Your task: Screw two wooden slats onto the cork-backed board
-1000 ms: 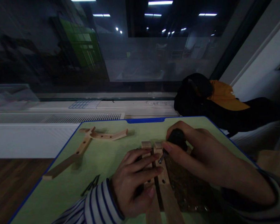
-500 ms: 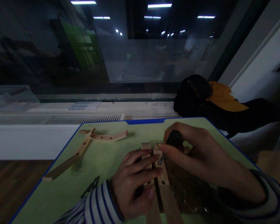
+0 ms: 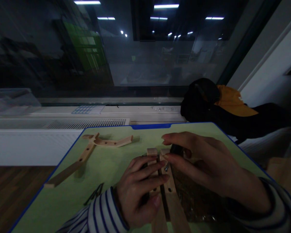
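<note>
My left hand [image 3: 142,189] lies across a pair of long pale wooden pieces [image 3: 172,197] and grips them, its fingers over the top and the thumb at the near side. A narrow dark gap runs between the pieces, and the right one has a hole. My right hand [image 3: 203,161] is at a screwdriver with a dark handle [image 3: 176,149] and a shiny metal tip, which points down at the right piece. Its index finger is lifted and stretched out; the thumb and another finger stay around the handle. The contact of the tip is hard to make out.
An angled wooden assembly [image 3: 87,150] with holes rests at the board's left. Several thin dark screws or bolts [image 3: 94,193] lie near my left sleeve. A crinkled brown plastic bag [image 3: 196,197] is under my right hand. Behind are a radiator [image 3: 87,123] and an orange-and-black cap [image 3: 232,100].
The fingers of my right hand have spread on the screwdriver handle, with the index finger raised and extended to the left. My left hand and the wooden pieces have stayed in place.
</note>
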